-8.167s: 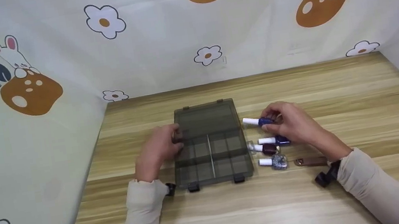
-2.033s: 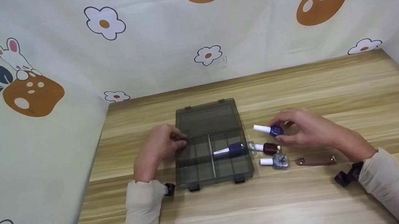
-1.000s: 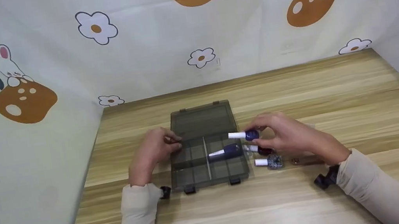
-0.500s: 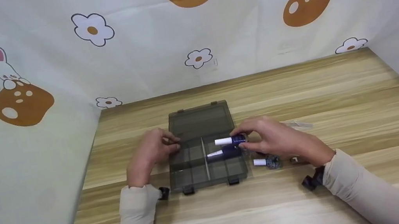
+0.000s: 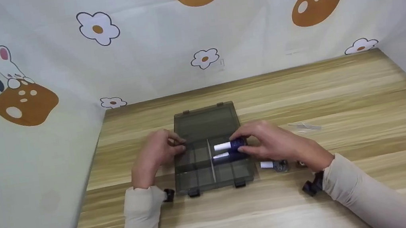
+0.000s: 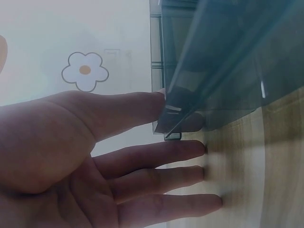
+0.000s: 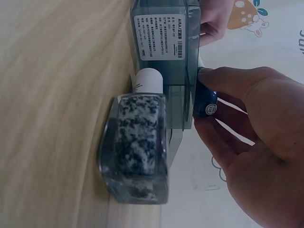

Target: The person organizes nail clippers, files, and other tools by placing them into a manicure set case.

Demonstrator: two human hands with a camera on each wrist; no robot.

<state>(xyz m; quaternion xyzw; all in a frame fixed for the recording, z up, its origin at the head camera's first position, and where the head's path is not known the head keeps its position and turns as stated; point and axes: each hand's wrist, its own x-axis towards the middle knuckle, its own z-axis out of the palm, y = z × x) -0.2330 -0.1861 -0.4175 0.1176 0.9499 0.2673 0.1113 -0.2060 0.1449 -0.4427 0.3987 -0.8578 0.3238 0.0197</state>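
A smoky transparent compartment box point(image 5: 206, 121) lies with its lid folded back. At its left edge my left hand point(image 5: 156, 149) pinches the box wall between thumb and index finger; the other fingers are straight in the left wrist view. My right hand point(image 5: 278, 143) holds a navy nail polish bottle point(image 5: 223, 146) by its glass, white cap pointing left, over the box's right half. Below it, a second navy nail polish bottle point(image 5: 221, 156) lies in a compartment, partly covered by my fingers. In the right wrist view the held bottle point(image 7: 205, 97) sits at the box's rim.
A glitter nail polish bottle point(image 5: 280, 165) lies right of the box on the wooden table point(image 5: 219, 224). Clear strips point(image 5: 305, 127) lie behind my right wrist. The brown nail clipper point(image 5: 301, 163) is mostly hidden under that wrist. A patterned cloth point(image 5: 152, 45) hangs behind.
One navy bottle has come to lie in the box since the oldest frame. My right hand has picked up the other and moved it left over the box. The left hand stays at the edge.
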